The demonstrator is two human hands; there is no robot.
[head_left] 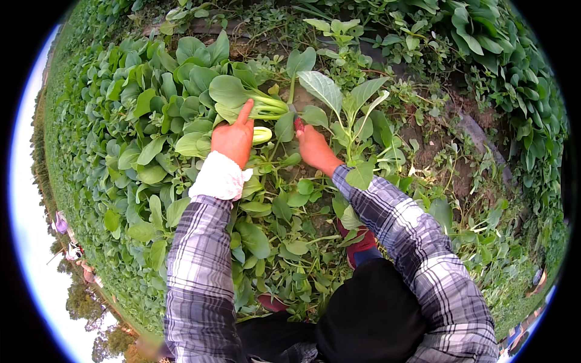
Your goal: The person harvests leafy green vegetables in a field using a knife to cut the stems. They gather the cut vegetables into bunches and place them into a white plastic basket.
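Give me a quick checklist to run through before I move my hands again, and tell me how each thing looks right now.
1. Left hand touching the pale-stalked greens: ok, index finger against them.
2. Left hand's grip secure: cannot tell, most fingers are hidden.
3. Right hand closed on the red handle: ok.
4. Whatever the handle carries in plain view: cannot tell, too small and leafy there.
5. Hands apart: ok, a gap shows between them.
6. Right sleeve clear of foliage: not ok, a broad leaf overlaps it in view.

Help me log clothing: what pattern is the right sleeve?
The right sleeve is plaid, clearest in head view.
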